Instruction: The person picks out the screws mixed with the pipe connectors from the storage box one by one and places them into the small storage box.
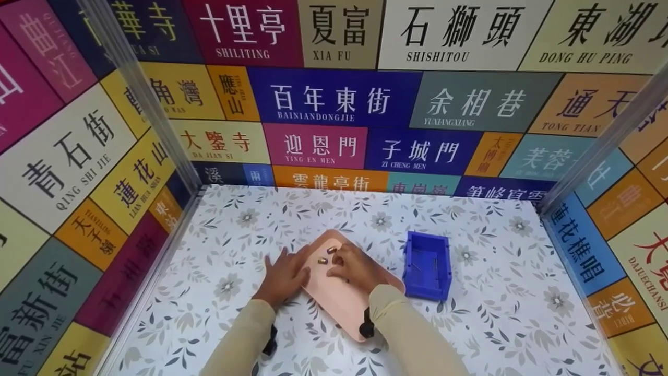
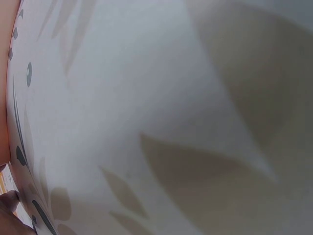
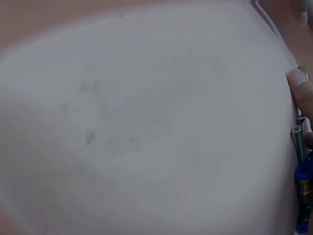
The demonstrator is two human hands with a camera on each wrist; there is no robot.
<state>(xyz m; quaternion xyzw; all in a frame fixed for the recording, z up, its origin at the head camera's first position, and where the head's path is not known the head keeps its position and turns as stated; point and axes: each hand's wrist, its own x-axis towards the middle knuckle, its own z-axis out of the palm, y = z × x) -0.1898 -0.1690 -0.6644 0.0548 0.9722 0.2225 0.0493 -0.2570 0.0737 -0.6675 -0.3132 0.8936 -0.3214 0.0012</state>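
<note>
A pink tray with rounded corners lies slantwise on the table. My left hand rests at its left edge, fingers spread and thumb over the rim. Over the tray's upper part is my right hand, its bent fingers right at two small brass-coloured pieces. In the right wrist view, a fingertip is beside a screw and a blue part with a brass-coloured section. I cannot tell whether the right fingers pinch one of these. The left wrist view shows mostly tablecloth, with a fingertip at its lower left.
Right of the tray stands a blue open box with a few thin metal pieces inside. A white tablecloth with grey leaves and flowers covers the table. Panels with large printed characters rise behind and at both sides.
</note>
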